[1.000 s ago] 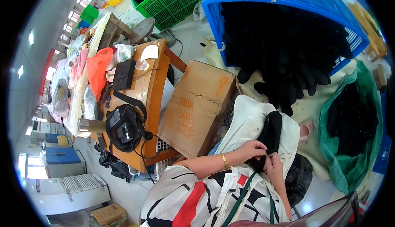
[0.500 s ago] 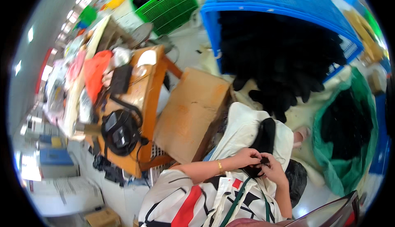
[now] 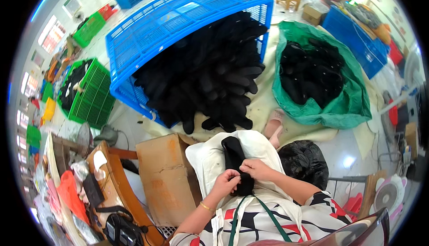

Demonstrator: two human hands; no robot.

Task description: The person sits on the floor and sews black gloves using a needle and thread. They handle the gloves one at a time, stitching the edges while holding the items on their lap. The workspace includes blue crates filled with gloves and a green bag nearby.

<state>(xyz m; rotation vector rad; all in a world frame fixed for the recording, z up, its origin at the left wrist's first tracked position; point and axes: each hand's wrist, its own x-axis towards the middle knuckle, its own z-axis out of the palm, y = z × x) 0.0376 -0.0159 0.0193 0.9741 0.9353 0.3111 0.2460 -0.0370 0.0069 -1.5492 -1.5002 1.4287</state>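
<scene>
A black sock (image 3: 233, 151) lies lengthwise on the white cloth (image 3: 203, 152) over my lap. At its near end my left hand (image 3: 227, 182) has its fingertips pinched on the dark fabric. My right hand (image 3: 257, 169) is closed on the same sock just to the right, thumb and fingers pressed together. The two hands nearly meet, and the sock's part between them is partly hidden. Beyond my knees, a heap of black socks (image 3: 210, 76) spills out of a blue plastic crate (image 3: 149, 31) tipped on its side.
At right stands a green sack (image 3: 353, 112) of black items. A black plastic bag (image 3: 306, 163) sits by my right side, a cardboard box (image 3: 163, 179) by my left. Farther left are a wooden desk (image 3: 117, 183) and a green crate (image 3: 96, 96). A pink shoe (image 3: 274, 123) rests ahead.
My view has swung to the right and levelled, so the crate and desk appear farther left. Both hands stay at the sock's near end, with the right hand now more over its top.
</scene>
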